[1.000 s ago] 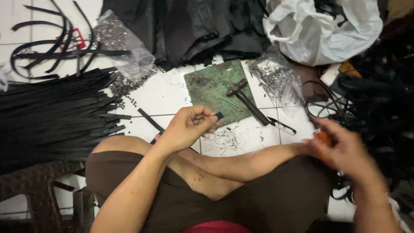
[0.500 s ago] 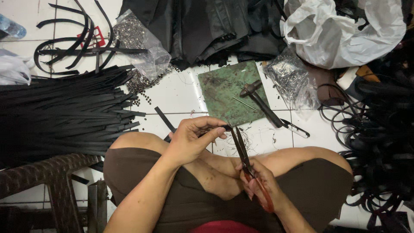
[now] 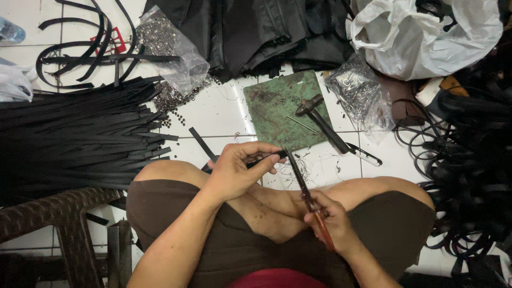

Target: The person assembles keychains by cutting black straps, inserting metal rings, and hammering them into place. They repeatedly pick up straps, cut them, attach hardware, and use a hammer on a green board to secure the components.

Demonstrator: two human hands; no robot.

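Observation:
I sit cross-legged on a white tiled floor. My left hand [image 3: 238, 169] pinches a short black strap [image 3: 266, 157] above my left knee. My right hand [image 3: 332, 220] grips scissors [image 3: 300, 178] with orange-red handles. Their dark blades point up to the strap's end by my left fingertips. Small black trimmings [image 3: 312, 165] lie on the tiles just beyond.
A green metal plate [image 3: 274, 106] lies ahead with a hammer [image 3: 322, 122] across it. Two clear bags of metal fittings [image 3: 178, 48] [image 3: 360, 93] flank it. A stack of black straps [image 3: 74, 133] is at left, tangled straps [image 3: 469, 165] at right, a white plastic bag [image 3: 421, 32] beyond.
My right hand came in from the far right with the scissors and brought the blades up to the strap held by my left hand.

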